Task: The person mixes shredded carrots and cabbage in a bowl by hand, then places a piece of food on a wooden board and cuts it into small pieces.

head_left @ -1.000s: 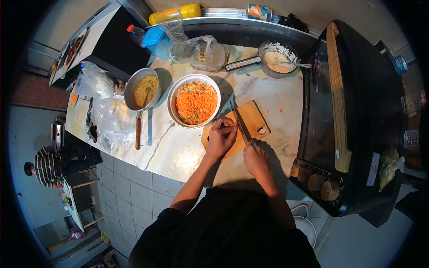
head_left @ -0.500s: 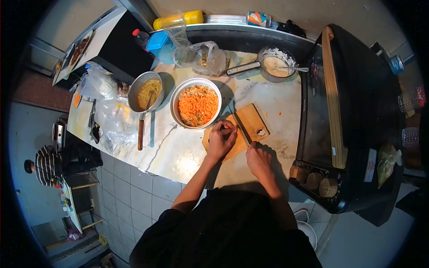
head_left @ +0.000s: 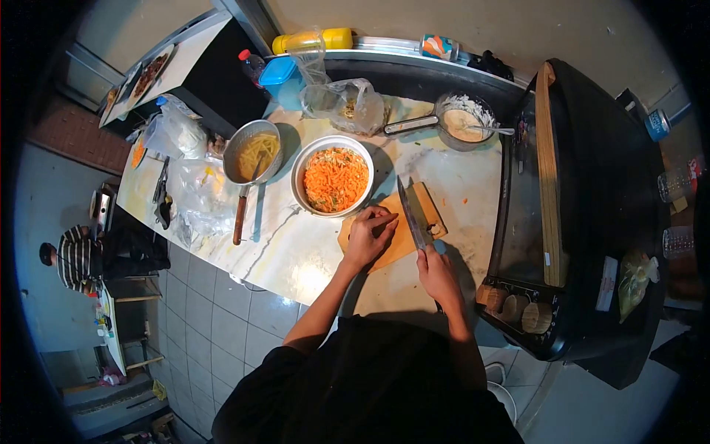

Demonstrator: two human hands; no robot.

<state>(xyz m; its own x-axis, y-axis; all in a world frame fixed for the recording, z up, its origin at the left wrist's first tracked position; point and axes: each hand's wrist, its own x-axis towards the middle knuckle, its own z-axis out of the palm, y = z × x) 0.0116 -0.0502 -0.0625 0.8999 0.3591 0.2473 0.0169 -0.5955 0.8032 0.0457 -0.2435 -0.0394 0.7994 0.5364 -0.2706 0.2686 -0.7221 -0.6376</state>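
Observation:
My right hand [head_left: 438, 277] grips a kitchen knife [head_left: 412, 213], its long blade pointing away from me over the right half of a wooden cutting board [head_left: 390, 251]. On the board's left part rests my left hand [head_left: 367, 240], fingers curled and pressed together. Whatever they hold is too small or hidden to make out. A small whitish piece [head_left: 435, 229] lies near the board's right end, beside the blade. Just beyond my left hand stands a round white bowl [head_left: 297, 181] full of shredded carrot [head_left: 335, 180] with bits of green.
Left of the bowl is a saucepan [head_left: 275, 166] of pale strips in liquid, handle toward me. A pan [head_left: 446, 137] of creamy batter with a spoon stands at the back. Plastic bags [head_left: 196, 185] lie left; a black oven-like appliance [head_left: 592, 214] borders the right. A person [head_left: 78, 255] is far left.
The knife has swung right, away from my left hand, and its blade now shows its flat side. My left hand stays on the board. The whole view has shifted slightly.

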